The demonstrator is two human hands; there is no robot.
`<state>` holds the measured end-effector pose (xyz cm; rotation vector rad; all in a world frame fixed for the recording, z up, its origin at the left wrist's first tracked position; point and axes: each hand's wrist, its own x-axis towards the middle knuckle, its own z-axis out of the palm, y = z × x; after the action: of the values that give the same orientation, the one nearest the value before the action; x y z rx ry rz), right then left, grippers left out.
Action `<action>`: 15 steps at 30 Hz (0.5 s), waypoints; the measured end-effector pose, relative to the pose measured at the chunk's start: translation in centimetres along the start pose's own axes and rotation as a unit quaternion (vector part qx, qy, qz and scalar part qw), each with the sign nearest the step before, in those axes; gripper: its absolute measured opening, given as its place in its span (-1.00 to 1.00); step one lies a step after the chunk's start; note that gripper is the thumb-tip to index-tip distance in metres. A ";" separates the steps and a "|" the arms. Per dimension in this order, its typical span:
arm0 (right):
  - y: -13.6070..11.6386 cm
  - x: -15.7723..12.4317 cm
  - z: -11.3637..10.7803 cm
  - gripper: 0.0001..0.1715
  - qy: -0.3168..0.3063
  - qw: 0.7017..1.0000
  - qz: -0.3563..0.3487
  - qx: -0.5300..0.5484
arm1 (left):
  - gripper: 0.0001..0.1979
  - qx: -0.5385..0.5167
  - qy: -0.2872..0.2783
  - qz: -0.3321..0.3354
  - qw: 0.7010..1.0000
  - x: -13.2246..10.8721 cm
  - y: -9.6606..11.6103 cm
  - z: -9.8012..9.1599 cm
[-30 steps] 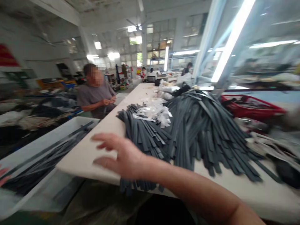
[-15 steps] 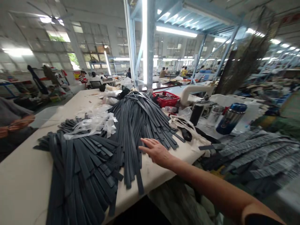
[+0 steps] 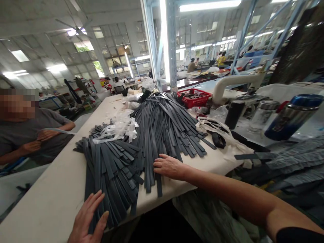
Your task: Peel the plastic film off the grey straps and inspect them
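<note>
Two heaps of dark grey flat strips lie on a cream-covered table. My left hand (image 3: 88,216) is at the near end of the left heap (image 3: 108,168), thumb apart from the fingers, with nothing seen in it. My right hand (image 3: 169,167) rests palm down on the lower ends of the right heap (image 3: 157,125), fingers stretched out over a few strips. Crumpled white ribbon-like strips (image 3: 117,130) lie on top of the left heap. The far ends of the right heap come together in a bunch.
The cream table (image 3: 60,168) runs away from me. A co-worker (image 3: 45,135) at the left holds a pale strip. Behind the right heap stands a red basket (image 3: 194,98). On the right are a blue flask (image 3: 291,118), a black bottle (image 3: 234,114) and more grey strips (image 3: 298,168).
My left hand has come into view at the near left heap. My right hand has lowered onto the strips. The view has turned left, showing more of the co-worker.
</note>
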<state>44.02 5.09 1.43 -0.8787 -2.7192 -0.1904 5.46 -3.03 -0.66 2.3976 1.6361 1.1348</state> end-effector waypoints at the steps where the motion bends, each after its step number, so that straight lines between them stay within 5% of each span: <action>1: 0.0 -0.2 -0.3 -0.73 0.006 1.000 0.014 0.007 | -0.57 0.009 -0.002 0.002 1.000 1.3 0.4 0.3; 8: -0.6 -0.2 -2.0 -0.72 0.037 0.992 0.080 0.091 | -0.58 0.068 -0.069 0.041 0.994 16.1 2.3 5.3; 11: -2.4 -2.6 -3.5 -0.78 0.064 0.978 0.123 0.154 | -0.58 0.131 -0.083 0.040 0.987 21.8 2.8 8.6; 13: -4.5 -6.1 -4.9 -0.66 0.084 0.942 0.168 0.279 | -0.56 0.150 -0.081 0.039 0.985 24.7 3.1 10.7; 15: -6.7 -10.9 -6.4 -0.60 0.100 0.863 0.247 0.430 | -0.52 0.165 -0.084 0.035 0.982 26.8 3.2 12.6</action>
<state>49.96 -7.69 4.02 -1.1042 -1.9355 0.9058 20.13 22.02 6.08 2.6770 1.8188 0.6869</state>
